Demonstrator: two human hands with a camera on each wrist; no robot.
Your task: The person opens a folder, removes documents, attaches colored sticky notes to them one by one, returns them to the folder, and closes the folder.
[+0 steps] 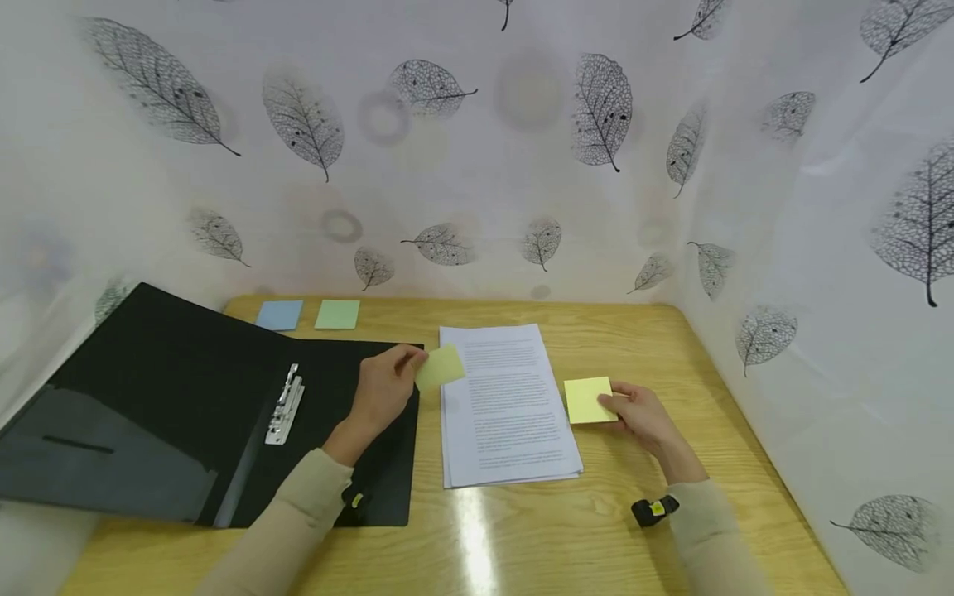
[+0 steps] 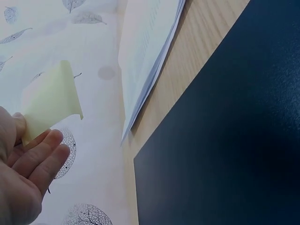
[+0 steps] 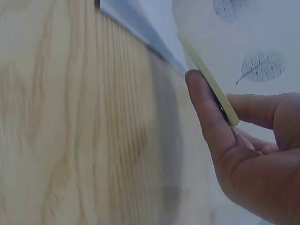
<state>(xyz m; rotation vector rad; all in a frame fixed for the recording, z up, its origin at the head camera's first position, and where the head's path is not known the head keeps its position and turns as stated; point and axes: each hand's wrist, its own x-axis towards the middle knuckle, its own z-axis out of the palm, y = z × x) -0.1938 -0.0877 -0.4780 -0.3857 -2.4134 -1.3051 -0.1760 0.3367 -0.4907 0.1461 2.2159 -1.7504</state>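
A single yellow note [image 1: 441, 367] is held up in the air, seen from the head over the left edge of the papers [image 1: 514, 414]; in the left wrist view one edge of it curls. The left hand [image 1: 383, 385] has its grip closed on the note's near corner, pinching it between thumb and fingertips. The right hand [image 1: 647, 420] has its grip on a yellow pad [image 1: 585, 399], thumb on top and fingers beneath, just beside the right edge of the papers; the right wrist view shows the pad edge-on and tilted. The papers, a stack of printed white sheets, lie between the two hands. To their left is a black binder [image 1: 238, 381], spread wide with a silver metal clip [image 1: 286, 406] near its spine; the left hand is above its right-hand cover. Behind the binder, a blue pad [image 1: 280, 315] and a green pad [image 1: 337, 314] lie side by side near the far edge of the wooden surface [image 1: 626, 348]. Both arms wear cream sleeves [image 1: 708, 521], with a black device [image 1: 654, 511] at each wrist. Around the surface hangs a pale backdrop [image 1: 477, 182] printed with dark, veined leaves [image 1: 601, 112].
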